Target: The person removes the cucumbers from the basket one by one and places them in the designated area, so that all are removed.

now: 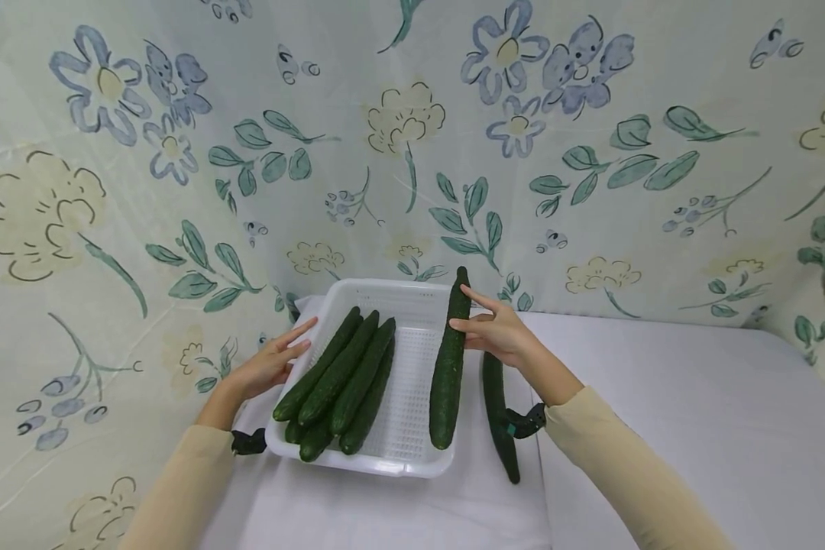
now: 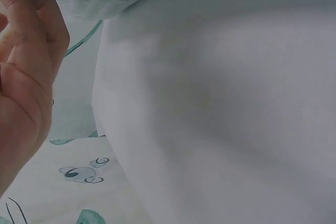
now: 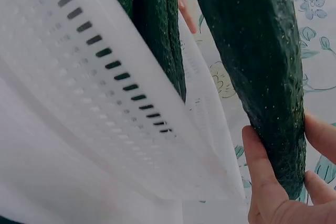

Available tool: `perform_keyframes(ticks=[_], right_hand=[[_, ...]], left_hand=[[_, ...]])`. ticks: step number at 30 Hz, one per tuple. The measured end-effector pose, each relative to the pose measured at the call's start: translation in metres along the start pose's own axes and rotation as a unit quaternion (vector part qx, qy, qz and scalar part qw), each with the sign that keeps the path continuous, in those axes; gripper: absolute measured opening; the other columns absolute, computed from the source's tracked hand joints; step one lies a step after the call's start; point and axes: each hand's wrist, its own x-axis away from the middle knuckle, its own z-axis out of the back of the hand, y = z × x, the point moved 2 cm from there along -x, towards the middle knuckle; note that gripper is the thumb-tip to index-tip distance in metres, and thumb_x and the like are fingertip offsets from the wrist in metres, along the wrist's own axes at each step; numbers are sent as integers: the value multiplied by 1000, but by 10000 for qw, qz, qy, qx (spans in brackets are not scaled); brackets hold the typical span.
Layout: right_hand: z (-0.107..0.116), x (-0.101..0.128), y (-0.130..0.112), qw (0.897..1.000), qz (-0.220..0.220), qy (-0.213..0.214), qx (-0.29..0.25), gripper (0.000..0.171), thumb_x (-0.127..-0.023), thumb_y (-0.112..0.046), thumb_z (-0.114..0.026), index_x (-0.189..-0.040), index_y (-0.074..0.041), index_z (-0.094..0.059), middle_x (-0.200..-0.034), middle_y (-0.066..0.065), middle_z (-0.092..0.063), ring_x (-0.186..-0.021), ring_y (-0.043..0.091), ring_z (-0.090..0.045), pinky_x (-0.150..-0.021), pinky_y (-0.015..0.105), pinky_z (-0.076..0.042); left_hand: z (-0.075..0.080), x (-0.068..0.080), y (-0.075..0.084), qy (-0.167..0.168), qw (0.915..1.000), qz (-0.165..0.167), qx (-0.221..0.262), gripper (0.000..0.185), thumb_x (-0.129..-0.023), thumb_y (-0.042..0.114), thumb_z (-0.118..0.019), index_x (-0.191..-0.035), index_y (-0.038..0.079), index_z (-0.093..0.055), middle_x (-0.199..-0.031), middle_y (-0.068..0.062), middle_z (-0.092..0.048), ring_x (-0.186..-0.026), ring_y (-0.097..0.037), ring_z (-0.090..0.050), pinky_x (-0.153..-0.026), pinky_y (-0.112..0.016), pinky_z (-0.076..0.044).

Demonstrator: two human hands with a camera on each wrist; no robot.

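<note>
- Gripping a long cucumber (image 1: 449, 367) near its far end, the right hand (image 1: 496, 333) holds it over the white basket (image 1: 412, 302); the wrist view shows thumb and fingers (image 3: 262, 166) wrapped around it.
- Left hand (image 1: 270, 363) rests spread against the basket's near-left rim.
- Only the head view shows four cucumbers (image 1: 340, 386) inside and another cucumber (image 1: 498, 412) on the surface beneath the right wrist.

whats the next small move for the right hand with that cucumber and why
Probably lower the held cucumber flat into the bare right half of the white basket. The right hand grips its upper part over that gap, the left hand rests on the basket's rim, and the cucumbers in the basket lie left.
</note>
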Motion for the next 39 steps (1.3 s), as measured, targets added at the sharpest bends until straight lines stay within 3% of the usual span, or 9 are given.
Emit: perform_keyframes(ticks=[7, 16, 29, 39], right_hand=[[29, 5, 6, 9998, 142, -153, 26, 76, -83, -9, -68, -145, -30, -29, -80, 9, -58, -73, 17, -56, -80, 40, -49], [66, 11, 20, 9995, 239, -199, 52, 75, -85, -7, -65, -145, -29, -27, -72, 5, -55, -78, 16, -56, -79, 40, -50], [103, 14, 43, 9989, 236, -258, 312, 77, -86, -6, -64, -147, -27, -22, -78, 6, -55, -79, 16, -56, -81, 43, -49], [122, 19, 60, 9979, 334, -172, 524, 77, -83, -2, -66, -146, -24, -26, -84, 10, -51, -75, 15, -55, -73, 42, -51]], left_hand=[[0, 1, 1, 22, 10000, 14, -14, 55, -100, 25, -41, -148, 30, -15, -139, -19, -32, -90, -24, -61, -72, -34, -52], [-2, 3, 3, 96, 9999, 52, -43, 55, -100, 26, -41, -148, 29, -14, -140, -19, -32, -91, -26, -62, -73, -34, -52], [9, -9, -16, 277, 9995, -21, -117, 52, -98, 31, -42, -145, 38, -22, -137, -14, -38, -89, -24, -63, -71, -33, -52], [8, -8, -16, 298, 9995, -20, -110, 52, -98, 30, -42, -145, 38, -22, -138, -12, -36, -94, -25, -62, -75, -36, -52]])
